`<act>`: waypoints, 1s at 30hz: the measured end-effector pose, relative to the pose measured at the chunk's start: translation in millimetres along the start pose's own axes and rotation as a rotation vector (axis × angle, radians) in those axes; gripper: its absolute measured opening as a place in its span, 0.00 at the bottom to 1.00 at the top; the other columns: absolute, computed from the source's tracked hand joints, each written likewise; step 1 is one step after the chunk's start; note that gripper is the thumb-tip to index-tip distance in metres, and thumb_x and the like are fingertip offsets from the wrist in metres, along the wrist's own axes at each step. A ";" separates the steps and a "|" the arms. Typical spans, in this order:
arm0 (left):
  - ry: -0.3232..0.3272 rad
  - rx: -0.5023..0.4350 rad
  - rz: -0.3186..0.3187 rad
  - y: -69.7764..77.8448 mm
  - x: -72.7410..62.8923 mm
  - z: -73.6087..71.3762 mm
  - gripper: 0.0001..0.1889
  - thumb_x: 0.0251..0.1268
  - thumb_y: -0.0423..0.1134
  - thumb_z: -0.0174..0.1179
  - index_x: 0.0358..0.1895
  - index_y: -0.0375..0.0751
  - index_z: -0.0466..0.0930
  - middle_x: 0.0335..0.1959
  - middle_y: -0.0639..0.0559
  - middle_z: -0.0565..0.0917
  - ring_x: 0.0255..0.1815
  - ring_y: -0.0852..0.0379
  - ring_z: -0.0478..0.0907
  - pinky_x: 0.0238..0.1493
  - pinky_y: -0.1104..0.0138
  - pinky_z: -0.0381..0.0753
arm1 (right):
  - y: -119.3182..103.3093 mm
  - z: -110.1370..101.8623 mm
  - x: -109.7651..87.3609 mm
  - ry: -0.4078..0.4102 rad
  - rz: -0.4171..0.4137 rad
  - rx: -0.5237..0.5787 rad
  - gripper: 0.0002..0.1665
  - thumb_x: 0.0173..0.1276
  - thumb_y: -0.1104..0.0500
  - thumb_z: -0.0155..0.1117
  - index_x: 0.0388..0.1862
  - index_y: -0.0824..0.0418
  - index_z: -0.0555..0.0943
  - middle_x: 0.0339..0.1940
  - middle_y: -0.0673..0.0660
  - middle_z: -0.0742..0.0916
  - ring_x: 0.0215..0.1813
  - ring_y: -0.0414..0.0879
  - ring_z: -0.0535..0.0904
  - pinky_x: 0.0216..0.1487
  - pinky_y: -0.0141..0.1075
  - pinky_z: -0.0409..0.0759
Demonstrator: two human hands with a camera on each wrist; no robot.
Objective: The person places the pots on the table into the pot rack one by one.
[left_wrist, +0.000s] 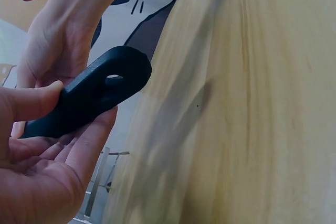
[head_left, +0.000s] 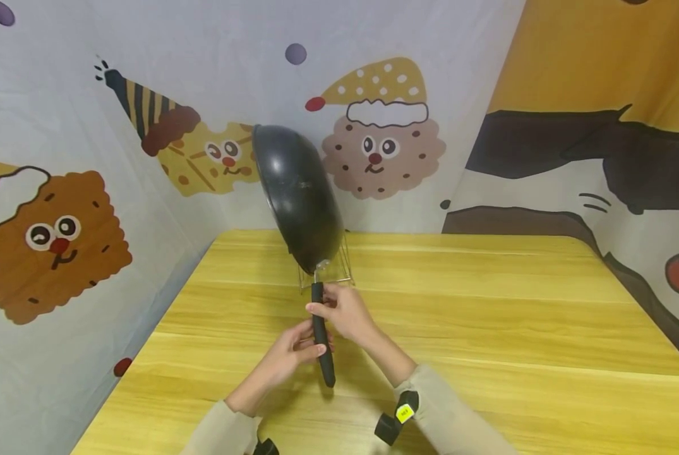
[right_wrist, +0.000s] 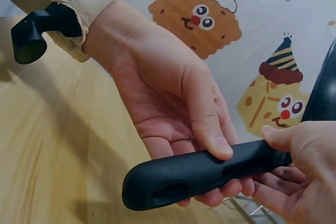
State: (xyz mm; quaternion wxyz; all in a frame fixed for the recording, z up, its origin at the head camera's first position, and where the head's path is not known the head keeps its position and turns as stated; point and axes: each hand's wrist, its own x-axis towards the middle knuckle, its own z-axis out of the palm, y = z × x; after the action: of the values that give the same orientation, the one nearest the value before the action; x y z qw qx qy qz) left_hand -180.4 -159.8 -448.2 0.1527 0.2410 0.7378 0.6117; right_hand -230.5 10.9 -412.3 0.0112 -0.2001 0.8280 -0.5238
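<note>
A black frying pan [head_left: 299, 189] with deep sides is held up on edge, its rounded underside turned toward the right. Both hands are on its black handle [head_left: 324, 341], which points toward the person. My left hand [head_left: 294, 351] grips the handle's lower half, thumb on top and fingers beneath. Nearer the pan body, my right hand [head_left: 345, 309] pinches the upper handle between thumb and fingers. Behind the pan a thin metal wire rack [head_left: 345, 268] stands on the table, partly hidden by it. In the left wrist view the handle's end [left_wrist: 131, 69] shows its hanging hole.
The wooden table [head_left: 487, 316] extends widely to the right of the hands. A cloth printed with cartoon figures [head_left: 231, 50] hangs behind the table and down its left side. Black wrist cameras [head_left: 396, 420] sit on both beige sleeves.
</note>
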 end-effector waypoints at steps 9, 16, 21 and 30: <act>-0.024 -0.075 -0.071 -6.4 -5.3 2.7 0.29 0.74 0.32 0.51 0.70 0.17 0.55 0.59 0.17 0.72 0.60 0.26 0.77 0.56 0.55 0.86 | 12.9 10.0 -4.6 0.006 0.006 0.040 0.11 0.66 0.57 0.70 0.39 0.65 0.85 0.37 0.60 0.91 0.40 0.49 0.89 0.40 0.32 0.85; -0.041 -0.093 -0.082 -9.2 -10.6 4.5 0.28 0.73 0.31 0.51 0.69 0.15 0.55 0.59 0.18 0.72 0.61 0.25 0.75 0.56 0.55 0.86 | 16.0 16.5 -9.7 -0.011 0.036 0.065 0.17 0.67 0.57 0.70 0.47 0.69 0.84 0.41 0.62 0.91 0.45 0.53 0.89 0.44 0.36 0.87; -0.044 -0.104 -0.112 -8.4 -10.6 5.4 0.28 0.73 0.29 0.51 0.68 0.14 0.56 0.60 0.17 0.72 0.62 0.25 0.75 0.57 0.54 0.85 | 17.9 18.0 -11.0 -0.016 0.065 0.066 0.20 0.66 0.56 0.70 0.50 0.70 0.83 0.43 0.64 0.90 0.47 0.55 0.89 0.46 0.38 0.88; -0.039 -0.024 -0.169 -4.6 -2.1 3.3 0.29 0.71 0.30 0.55 0.68 0.14 0.59 0.59 0.20 0.76 0.56 0.32 0.82 0.52 0.58 0.87 | 26.7 14.0 -10.9 -0.005 0.094 0.088 0.22 0.65 0.56 0.72 0.52 0.69 0.82 0.43 0.63 0.90 0.45 0.52 0.89 0.44 0.36 0.87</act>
State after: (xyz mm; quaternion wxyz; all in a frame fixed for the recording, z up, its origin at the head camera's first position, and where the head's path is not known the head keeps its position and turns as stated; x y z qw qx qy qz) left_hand -177.7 -158.8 -453.6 0.2210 0.1880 0.7450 0.6006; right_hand -225.8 12.5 -444.0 0.0467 -0.1618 0.8125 -0.5582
